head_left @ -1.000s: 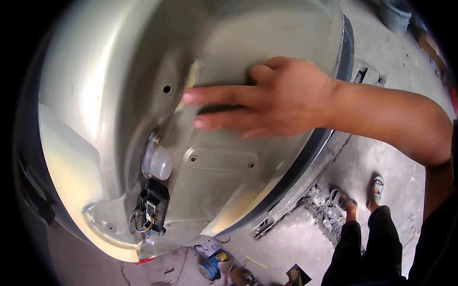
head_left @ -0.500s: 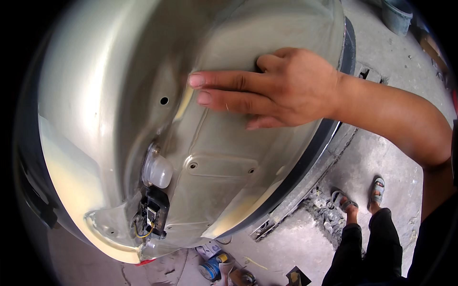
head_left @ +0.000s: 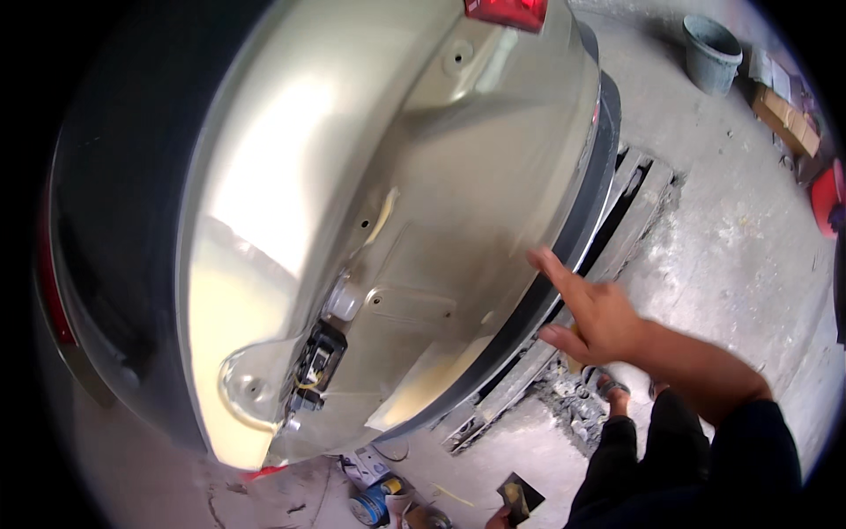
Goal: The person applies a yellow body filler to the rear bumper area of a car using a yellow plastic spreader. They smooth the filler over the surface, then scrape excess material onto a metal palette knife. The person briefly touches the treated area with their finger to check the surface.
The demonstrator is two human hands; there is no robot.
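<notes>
A vehicle's pale metallic tail panel (head_left: 493, 176) fills the middle, with cream patches (head_left: 238, 414), holes, a clear plastic fitting (head_left: 344, 302) and a black wired fitting (head_left: 322, 353). My right hand (head_left: 589, 309) hangs just over or beside the panel's right edge, fingers apart; contact is unclear, as is a small yellowish bit behind it. At the bottom, my left hand (head_left: 495, 518) grips a flat black square (head_left: 511, 490) smeared with yellowish material.
A red light (head_left: 507, 11) tops the panel. A grey bucket (head_left: 710, 53), cardboard (head_left: 784, 121) and red container (head_left: 824, 198) stand right. A floor channel with broken concrete (head_left: 577, 406) runs beside my feet (head_left: 617, 388). Blue cans (head_left: 368, 504) and clutter sit below.
My right hand has left the panel's middle, moving down and right. My view has shifted, bringing the red light and more of the dark side into sight. My left hand's fingers now show.
</notes>
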